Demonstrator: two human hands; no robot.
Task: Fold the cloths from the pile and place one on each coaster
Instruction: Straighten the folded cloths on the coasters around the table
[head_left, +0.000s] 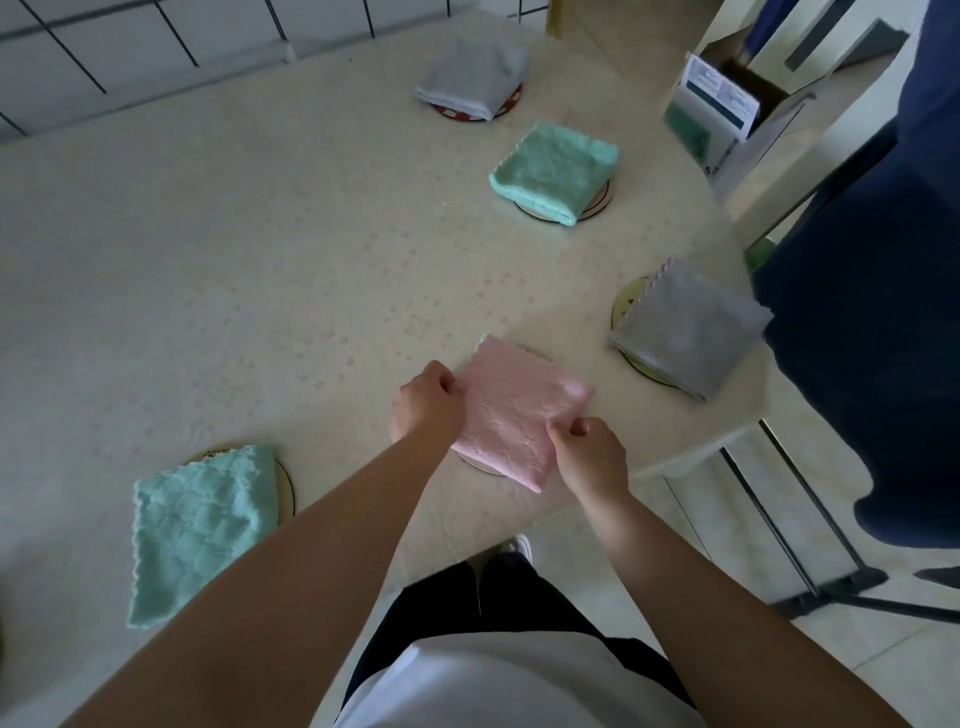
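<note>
A folded pink cloth (514, 410) lies over a round coaster (480, 466) near the table's front edge. My left hand (426, 405) pinches its left edge and my right hand (589, 457) pinches its near right corner. A folded teal cloth (200, 525) covers a coaster (284, 480) at the front left. A grey cloth (685, 330) sits on a green-rimmed coaster (626, 299) at the right. Another teal cloth (553, 171) rests on a coaster (597, 205) farther back. At the far end a light grey cloth (470, 78) covers a red coaster (460, 115).
The pale tablecloth (234, 260) covers the table, whose rounded edge runs along the right. A person in dark blue (872, 312) stands at the right beside a black stand (810, 561). A box with papers (722, 104) sits beyond the table edge.
</note>
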